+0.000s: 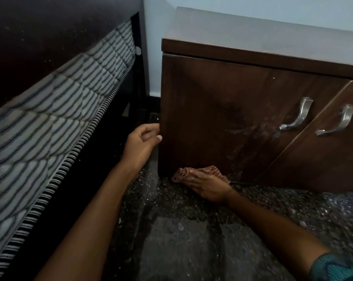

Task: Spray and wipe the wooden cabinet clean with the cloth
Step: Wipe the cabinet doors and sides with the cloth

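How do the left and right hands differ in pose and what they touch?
The left hand is raised, fingers loosely curled by the left front edge of the cabinet, holding nothing; the right hand is low by the floor, fingers straight, pressing the cloth against the cabinet's bottom edge. Both are at the cabinet's left door.

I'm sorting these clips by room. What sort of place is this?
Most likely a bedroom: a striped mattress on a dark bed frame lies beside a low wooden cabinet with two metal door handles.
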The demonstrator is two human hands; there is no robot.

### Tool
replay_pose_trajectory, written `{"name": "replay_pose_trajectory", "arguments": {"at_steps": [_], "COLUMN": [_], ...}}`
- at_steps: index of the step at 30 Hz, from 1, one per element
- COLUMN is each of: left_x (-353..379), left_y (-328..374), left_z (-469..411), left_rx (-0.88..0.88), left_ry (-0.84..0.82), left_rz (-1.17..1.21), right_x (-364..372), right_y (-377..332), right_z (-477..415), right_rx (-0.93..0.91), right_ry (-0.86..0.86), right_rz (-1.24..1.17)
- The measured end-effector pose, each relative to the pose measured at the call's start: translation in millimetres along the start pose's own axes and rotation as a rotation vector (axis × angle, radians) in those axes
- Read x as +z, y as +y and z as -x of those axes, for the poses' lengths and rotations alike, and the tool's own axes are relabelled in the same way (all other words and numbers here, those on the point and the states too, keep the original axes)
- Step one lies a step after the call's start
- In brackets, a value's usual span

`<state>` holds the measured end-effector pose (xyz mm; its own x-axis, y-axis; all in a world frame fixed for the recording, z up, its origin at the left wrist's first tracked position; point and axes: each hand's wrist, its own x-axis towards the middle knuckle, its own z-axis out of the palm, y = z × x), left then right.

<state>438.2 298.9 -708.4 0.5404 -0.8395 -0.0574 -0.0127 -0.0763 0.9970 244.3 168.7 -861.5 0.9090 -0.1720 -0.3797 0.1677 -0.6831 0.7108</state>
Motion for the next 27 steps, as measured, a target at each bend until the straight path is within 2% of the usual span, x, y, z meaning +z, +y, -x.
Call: {"name": "replay_pose_trajectory", "arguments": {"at_steps": [6, 14, 21, 27], "left_x": [5.7, 19.1, 25.2, 30.6], "left_y": [-6.6, -13.1, -13.8, -21.2], "left_z": [-3.4, 3.7, -0.2, -4.5], "left_rx": [0.106, 0.242, 0.278, 0.315], "left_ry": [0.065, 0.175, 0.296, 0.399], "left_rz": [-0.071, -0.378, -0.497, -0.532], "right_x": [23.4, 59.7, 88.6, 67.8], "right_y": [17.2, 23.4, 33.8, 46.8], "right_z": [57.6, 123.6, 190.6, 166.1], "right_rx": [0.033, 0.155, 0.212, 0.216], "right_ry": [-0.011, 0.144, 0.205, 0.261], "right_rz": [-0.086, -0.105, -0.098, -0.100]}}
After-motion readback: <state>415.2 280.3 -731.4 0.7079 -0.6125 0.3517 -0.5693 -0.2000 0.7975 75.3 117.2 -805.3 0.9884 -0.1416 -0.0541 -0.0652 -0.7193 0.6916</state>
